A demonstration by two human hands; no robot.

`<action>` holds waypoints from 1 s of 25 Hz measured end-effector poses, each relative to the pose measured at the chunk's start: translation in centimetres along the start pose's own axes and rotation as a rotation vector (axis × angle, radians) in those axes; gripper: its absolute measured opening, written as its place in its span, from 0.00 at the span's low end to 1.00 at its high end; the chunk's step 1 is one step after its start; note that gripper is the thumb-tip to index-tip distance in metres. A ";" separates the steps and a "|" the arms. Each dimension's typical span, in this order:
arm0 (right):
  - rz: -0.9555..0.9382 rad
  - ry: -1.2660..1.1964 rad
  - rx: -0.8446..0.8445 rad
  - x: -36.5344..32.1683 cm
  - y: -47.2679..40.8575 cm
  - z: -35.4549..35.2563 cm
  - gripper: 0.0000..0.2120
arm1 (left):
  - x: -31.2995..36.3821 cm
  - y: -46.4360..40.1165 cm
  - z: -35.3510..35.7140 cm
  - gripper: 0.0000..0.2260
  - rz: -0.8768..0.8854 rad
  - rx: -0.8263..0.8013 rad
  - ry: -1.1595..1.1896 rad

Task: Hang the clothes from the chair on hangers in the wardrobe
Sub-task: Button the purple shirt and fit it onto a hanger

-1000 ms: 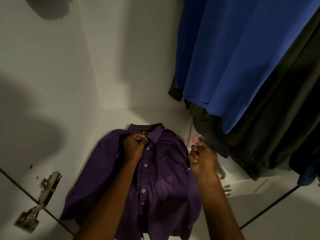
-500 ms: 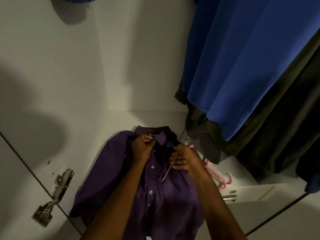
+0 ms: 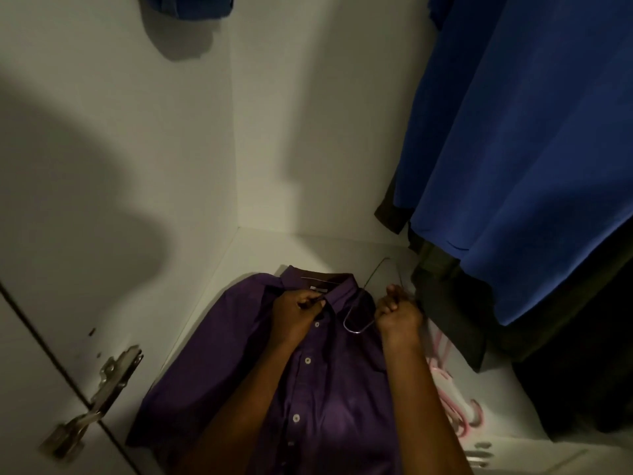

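While the left hand (image 3: 298, 311) pinches the placket of the purple shirt (image 3: 308, 378) just under the collar, fingers curled tight on the cloth, the right hand (image 3: 397, 311) is closed in a fist beside it, gripping a thin wire hanger (image 3: 358, 317). One bent corner of that wire lies on the shirt's right shoulder between the two hands; another stretch of it rises past the collar toward the back of the cupboard. Whether any part of the hanger is already inside the neck opening I can't quite make out in this dim light.

Buttoned up the front, the shirt lies flat on the white floor of the wardrobe (image 3: 267, 248), collar toward the back wall, one sleeve spread out toward the left side panel. Both forearms reach in over its lower half.

To the right of the fist, dark olive garments (image 3: 442, 303) hang down almost to the floor, touching or nearly touching the knuckles, and over them hangs a bright blue garment (image 3: 520, 149). Pink plastic hangers (image 3: 459, 406) lie on the floor below the right forearm, beside the shirt. On the left, a metal hinge (image 3: 92, 406) joins the door to the side panel. High up, the hem of another blue piece (image 3: 191, 6) shows at the top edge.
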State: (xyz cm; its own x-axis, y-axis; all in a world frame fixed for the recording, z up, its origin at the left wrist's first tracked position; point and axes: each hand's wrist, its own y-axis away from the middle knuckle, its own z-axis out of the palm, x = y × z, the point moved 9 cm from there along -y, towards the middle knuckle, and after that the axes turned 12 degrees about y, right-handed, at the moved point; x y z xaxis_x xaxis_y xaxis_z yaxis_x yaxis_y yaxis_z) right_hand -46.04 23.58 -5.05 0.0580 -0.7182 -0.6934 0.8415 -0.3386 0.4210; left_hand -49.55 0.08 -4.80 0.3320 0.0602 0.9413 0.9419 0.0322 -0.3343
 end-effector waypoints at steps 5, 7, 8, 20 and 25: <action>0.176 -0.373 -0.403 3.5 1.8 6.6 0.14 | 0.0 -0.2 -0.2 0.02 -0.048 0.023 -0.007; 0.192 -0.272 -0.551 4.9 3.1 9.8 0.15 | -0.2 -0.2 -0.4 0.03 -0.073 0.022 -0.022; 0.169 -0.135 -0.592 5.4 3.7 10.9 0.15 | -0.4 -0.2 -0.5 0.04 -0.094 0.036 -0.029; -0.051 0.546 -0.401 0.5 -1.3 11.7 0.19 | -0.5 0.2 -3.0 0.19 -0.326 0.394 0.022; -0.144 0.018 -0.413 -6.7 -3.4 14.2 0.09 | 2.4 -2.6 -2.9 0.30 -0.405 0.275 -0.573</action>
State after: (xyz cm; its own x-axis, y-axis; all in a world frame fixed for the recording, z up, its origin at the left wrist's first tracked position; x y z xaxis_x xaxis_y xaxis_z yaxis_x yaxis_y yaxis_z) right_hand -56.88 20.92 6.49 -0.0693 -0.6699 -0.7393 0.9856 -0.1606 0.0530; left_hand -51.06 -2.72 -1.53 -0.1863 0.4982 0.8468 0.9134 0.4052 -0.0375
